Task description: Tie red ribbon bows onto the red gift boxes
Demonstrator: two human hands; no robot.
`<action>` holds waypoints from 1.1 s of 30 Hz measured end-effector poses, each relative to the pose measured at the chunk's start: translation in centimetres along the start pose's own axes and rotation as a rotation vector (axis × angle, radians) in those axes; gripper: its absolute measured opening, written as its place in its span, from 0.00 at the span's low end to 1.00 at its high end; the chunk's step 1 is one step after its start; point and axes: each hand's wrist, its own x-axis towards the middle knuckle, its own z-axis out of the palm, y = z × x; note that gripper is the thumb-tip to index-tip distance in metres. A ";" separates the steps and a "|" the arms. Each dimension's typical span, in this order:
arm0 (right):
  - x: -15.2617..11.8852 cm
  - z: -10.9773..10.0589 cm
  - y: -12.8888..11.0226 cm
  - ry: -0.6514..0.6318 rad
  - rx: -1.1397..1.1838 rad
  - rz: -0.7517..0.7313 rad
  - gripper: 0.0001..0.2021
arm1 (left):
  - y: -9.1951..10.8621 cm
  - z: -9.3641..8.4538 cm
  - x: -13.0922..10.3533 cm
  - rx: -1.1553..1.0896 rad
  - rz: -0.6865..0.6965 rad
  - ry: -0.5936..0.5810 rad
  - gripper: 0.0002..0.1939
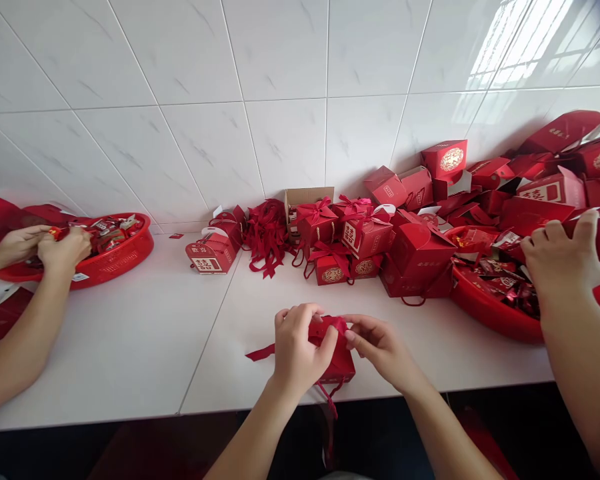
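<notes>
A small red gift box (343,367) stands near the table's front edge, between my two hands. Red ribbon (339,325) is gathered at its top, and a loose ribbon end (260,353) trails out to the left. My left hand (303,350) curls over the box's left side, thumb pressed at the ribbon. From the right, my right hand (377,343) pinches the ribbon between thumb and fingertips. A twisted red cord handle (329,397) hangs from the box over the table edge. My fingers partly cover the box's top.
Behind are a pile of red ribbons (266,233), several bow-tied boxes (363,237) and a cardboard carton (307,195). Red baskets of sweets stand left (125,257) and right (495,320). Other people's hands work at left (63,247) and right (565,257). More boxes (525,180) heap along the wall.
</notes>
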 end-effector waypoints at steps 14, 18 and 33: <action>0.5 2.6 1.0 -0.011 -0.236 -0.193 0.13 | -6.3 -1.6 -1.5 -0.311 -0.434 -0.366 0.12; 0.6 3.5 1.2 0.127 -0.366 -0.188 0.10 | -7.1 -2.0 -1.9 -0.404 -0.474 -0.528 0.21; 0.4 4.3 0.9 0.144 -0.628 -0.289 0.09 | -1.4 -5.8 4.6 0.012 0.223 -0.553 0.11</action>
